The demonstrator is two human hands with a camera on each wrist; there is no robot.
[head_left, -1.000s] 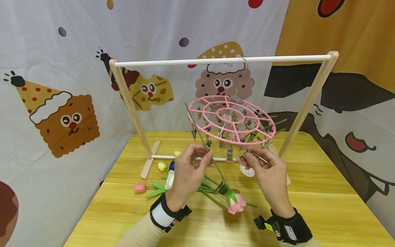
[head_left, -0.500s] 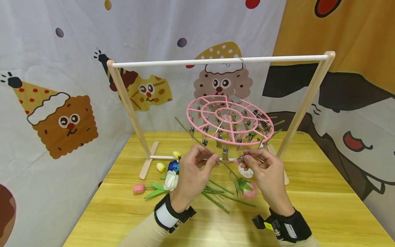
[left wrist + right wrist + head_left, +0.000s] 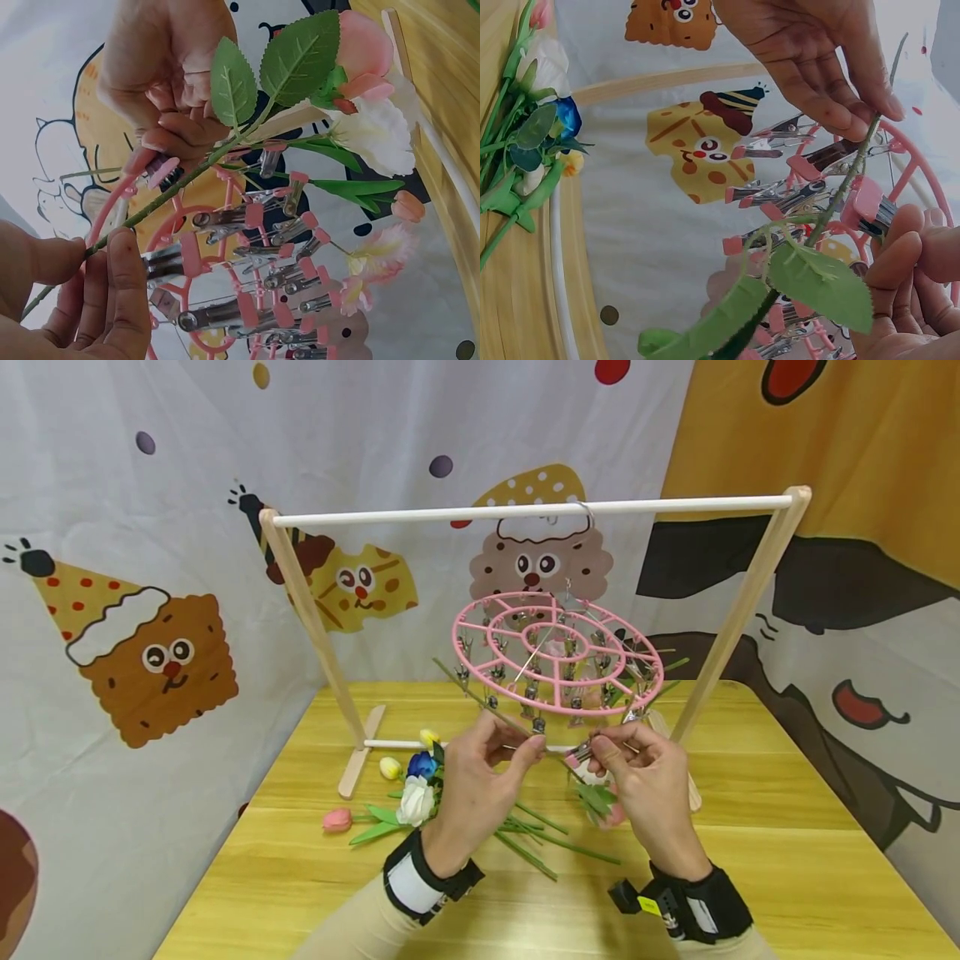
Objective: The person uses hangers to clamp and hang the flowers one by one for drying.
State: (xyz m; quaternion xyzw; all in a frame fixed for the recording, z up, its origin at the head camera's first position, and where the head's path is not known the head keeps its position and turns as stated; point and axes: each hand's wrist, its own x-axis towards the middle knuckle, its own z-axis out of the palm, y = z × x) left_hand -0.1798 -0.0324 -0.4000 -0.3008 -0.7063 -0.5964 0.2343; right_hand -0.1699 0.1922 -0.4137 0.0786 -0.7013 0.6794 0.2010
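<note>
My left hand (image 3: 480,785) pinches the thin green stem (image 3: 172,191) of a pink rose between thumb and fingers. The stem slants down to the right, and its leaves (image 3: 821,285) and pink bloom (image 3: 365,45) lie beyond my right hand, which partly hides the bloom in the head view. My right hand (image 3: 651,785) pinches a metal clip (image 3: 874,214) with pink tips, at the front right of a round pink hanger (image 3: 557,695). The clip's tips point toward the stem, close beside it. Whether the clip's jaws are spread I cannot tell.
The hanger hangs by a hook from the white bar (image 3: 450,514) of a wooden stand. Several other clips dangle from it, and flowers such as a white one (image 3: 379,135) hang at its far side. A white rose (image 3: 416,802), pink tulip (image 3: 337,820) and other flowers lie on the table.
My left hand has moved right, and the rose stem has tilted flatter, its bloom swinging up and right behind my right hand. The clip in my right hand has turned toward the stem.
</note>
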